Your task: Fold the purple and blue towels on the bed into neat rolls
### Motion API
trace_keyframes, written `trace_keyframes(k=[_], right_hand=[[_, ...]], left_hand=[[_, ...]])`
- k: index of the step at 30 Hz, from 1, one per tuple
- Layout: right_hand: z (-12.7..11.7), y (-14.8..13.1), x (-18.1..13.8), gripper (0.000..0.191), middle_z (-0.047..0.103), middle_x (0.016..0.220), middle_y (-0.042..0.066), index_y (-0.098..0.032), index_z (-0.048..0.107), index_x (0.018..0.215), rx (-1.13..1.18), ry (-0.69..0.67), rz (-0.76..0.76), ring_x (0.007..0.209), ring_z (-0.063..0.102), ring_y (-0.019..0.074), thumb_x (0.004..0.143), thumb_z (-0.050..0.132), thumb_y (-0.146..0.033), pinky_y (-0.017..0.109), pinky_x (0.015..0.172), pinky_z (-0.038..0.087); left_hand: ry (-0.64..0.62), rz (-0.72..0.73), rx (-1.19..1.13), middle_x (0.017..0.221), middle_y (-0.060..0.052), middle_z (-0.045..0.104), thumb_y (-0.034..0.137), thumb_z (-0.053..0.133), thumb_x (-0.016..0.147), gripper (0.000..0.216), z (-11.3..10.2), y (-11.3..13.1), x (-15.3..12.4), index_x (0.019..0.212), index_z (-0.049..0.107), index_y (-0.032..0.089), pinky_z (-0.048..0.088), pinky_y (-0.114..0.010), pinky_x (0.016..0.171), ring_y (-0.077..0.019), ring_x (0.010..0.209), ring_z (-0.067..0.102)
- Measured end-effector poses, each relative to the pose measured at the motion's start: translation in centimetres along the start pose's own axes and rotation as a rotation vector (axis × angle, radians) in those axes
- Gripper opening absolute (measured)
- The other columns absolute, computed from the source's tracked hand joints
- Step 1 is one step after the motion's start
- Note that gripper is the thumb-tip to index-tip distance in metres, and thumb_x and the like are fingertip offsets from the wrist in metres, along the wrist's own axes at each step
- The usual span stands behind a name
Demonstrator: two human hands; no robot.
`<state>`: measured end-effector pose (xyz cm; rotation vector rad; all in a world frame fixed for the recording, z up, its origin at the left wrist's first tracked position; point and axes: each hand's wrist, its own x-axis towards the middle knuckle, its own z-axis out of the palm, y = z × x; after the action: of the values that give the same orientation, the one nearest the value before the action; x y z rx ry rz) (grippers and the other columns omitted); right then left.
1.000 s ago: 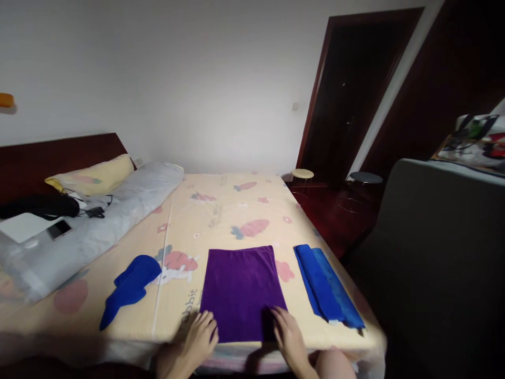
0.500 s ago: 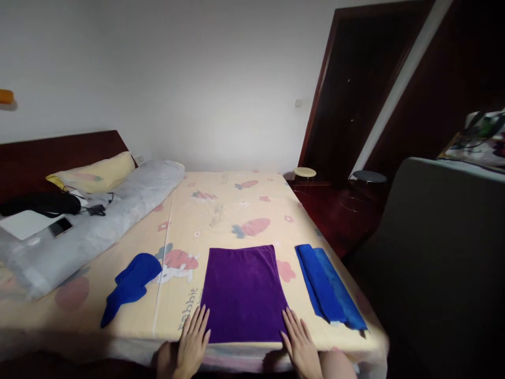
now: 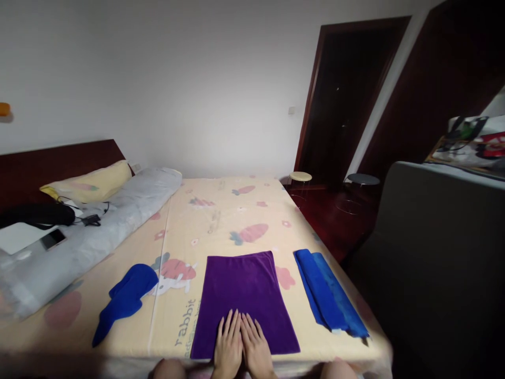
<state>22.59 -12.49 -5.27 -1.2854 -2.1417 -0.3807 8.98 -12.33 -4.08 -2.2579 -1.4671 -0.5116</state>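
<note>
Purple cloth [image 3: 240, 281], one: spread flat at the bed's [image 3: 221, 216] near edge. Left hand [image 3: 229, 345] and right hand [image 3: 255, 345]: side by side, backs up, unclenched, fingers extended over the cloth's near part. Blue cloth [image 3: 126, 295], irregular outline: to the left. Folded blue bundle [image 3: 329, 292], elongated: to the right.

The left hand [image 3: 228, 345] and right hand [image 3: 256, 347] cover part of the purple cloth [image 3: 240, 281]; the bottom edge cuts both off near the wrist and crops the knees [image 3: 337, 369]. The left edge crops the orange object [image 3: 4, 109], white flat thing [image 3: 19, 237] and headboard [image 3: 59, 158]. The heaped items [image 3: 473, 142] are blurred and cropped at right. The white patch [image 3: 336, 331] by the folded blue cloth [image 3: 327, 292] is too small to read.
</note>
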Motion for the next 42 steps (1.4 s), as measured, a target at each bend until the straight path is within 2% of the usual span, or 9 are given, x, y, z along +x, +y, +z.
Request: trace_keyframes(k=[7, 16, 20, 26, 28, 32, 36, 39, 42], right_hand=[[-1.0, 0.9, -0.4, 0.061, 0.047, 0.146, 0.001, -0.023, 0.023, 0.150, 0.010, -0.118, 0.012, 0.133, 0.047, 0.0202, 0.091, 0.042, -0.025, 0.037, 0.108, 0.038], [-4.3, 8.1, -6.0, 0.069, 0.050, 0.145, 0.003, -0.028, 0.019, 0.150, -0.115, -0.058, 0.184, 0.129, 0.051, 0.0258, 0.091, 0.047, -0.048, 0.041, 0.105, 0.039], [-3.4, 6.4, -2.7, 0.065, 0.046, 0.147, 0.005, -0.028, 0.020, 0.150, -0.082, -0.062, 0.187, 0.132, 0.048, 0.0257, 0.093, 0.044, -0.047, 0.042, 0.105, 0.041], [-0.7, 2.9, 4.7, 0.053, 0.041, 0.150, 0.005, -0.032, 0.024, 0.148, 0.051, -0.233, 0.093, 0.135, 0.045, 0.0215, 0.097, 0.036, -0.038, 0.042, 0.107, 0.043], [-0.3, 4.1, 4.6, 0.053, 0.041, 0.150, 0.004, -0.035, 0.024, 0.147, 0.084, -0.272, 0.116, 0.135, 0.044, 0.0220, 0.096, 0.037, -0.042, 0.044, 0.107, 0.043], [-0.3, 9.8, 0.6, 0.059, 0.039, 0.151, 0.003, -0.036, 0.020, 0.148, 0.034, -0.240, 0.276, 0.135, 0.044, 0.0254, 0.094, 0.040, -0.049, 0.048, 0.106, 0.044], [0.6, 13.7, -2.1, 0.066, 0.046, 0.147, 0.005, -0.035, 0.018, 0.149, -0.069, -0.124, 0.297, 0.129, 0.051, 0.0286, 0.091, 0.045, -0.051, 0.050, 0.099, 0.049], [1.8, 12.8, 0.3, 0.071, 0.049, 0.144, 0.007, -0.031, 0.016, 0.150, -0.073, -0.083, 0.192, 0.126, 0.054, 0.0277, 0.090, 0.048, -0.050, 0.044, 0.095, 0.053], [3.0, 9.9, 5.1, 0.069, 0.040, 0.150, 0.005, -0.030, 0.015, 0.151, 0.046, -0.199, 0.044, 0.132, 0.048, 0.0242, 0.091, 0.047, -0.044, 0.039, 0.101, 0.049]], left_hand=[[-0.044, -0.022, 0.022, 0.148, 0.001, 0.049, 0.024, 0.037, 0.089, 0.062, 0.1, -1.0, -0.8, 0.149, 0.021, 0.027, 0.036, -0.044, 0.107, -0.0195, 0.134, 0.045], [-0.125, -0.045, 0.031, 0.150, 0.003, 0.045, 0.032, 0.036, 0.094, 0.061, -2.2, -8.1, -4.9, 0.150, 0.013, 0.032, 0.033, -0.038, 0.109, -0.0175, 0.134, 0.046], [-0.104, -0.054, 0.019, 0.152, 0.003, 0.041, 0.027, 0.035, 0.093, 0.061, -2.5, -6.4, -1.5, 0.150, 0.012, 0.030, 0.033, -0.039, 0.110, -0.0177, 0.137, 0.042], [-0.199, -0.154, -0.042, 0.154, -0.001, 0.037, 0.016, 0.032, 0.090, 0.062, -1.0, -2.3, 5.2, 0.148, 0.017, 0.030, 0.034, -0.050, 0.112, -0.0209, 0.141, 0.037], [-0.287, -0.188, -0.076, 0.153, -0.002, 0.038, 0.019, 0.030, 0.091, 0.058, -0.3, -3.0, 5.3, 0.147, 0.021, 0.032, 0.035, -0.051, 0.112, -0.0214, 0.140, 0.038], [-0.405, -0.311, -0.098, 0.155, 0.000, 0.034, 0.036, 0.026, 0.096, 0.050, 0.9, -7.1, 2.6, 0.146, 0.021, 0.035, 0.036, -0.051, 0.111, -0.0222, 0.140, 0.039], [-0.343, -0.347, -0.068, 0.153, 0.003, 0.037, 0.040, 0.029, 0.095, 0.051, 3.0, -9.5, 0.5, 0.144, 0.015, 0.042, 0.036, -0.055, 0.108, -0.0249, 0.136, 0.044], [-0.221, -0.301, -0.052, 0.150, 0.003, 0.043, 0.033, 0.030, 0.094, 0.055, 4.6, -8.9, 2.2, 0.144, 0.009, 0.043, 0.038, -0.053, 0.105, -0.0248, 0.133, 0.048], [-0.222, -0.173, -0.101, 0.152, 0.005, 0.039, 0.026, 0.028, 0.094, 0.058, 5.1, -7.8, 6.6, 0.146, 0.006, 0.040, 0.037, -0.046, 0.109, -0.0202, 0.138, 0.042]])
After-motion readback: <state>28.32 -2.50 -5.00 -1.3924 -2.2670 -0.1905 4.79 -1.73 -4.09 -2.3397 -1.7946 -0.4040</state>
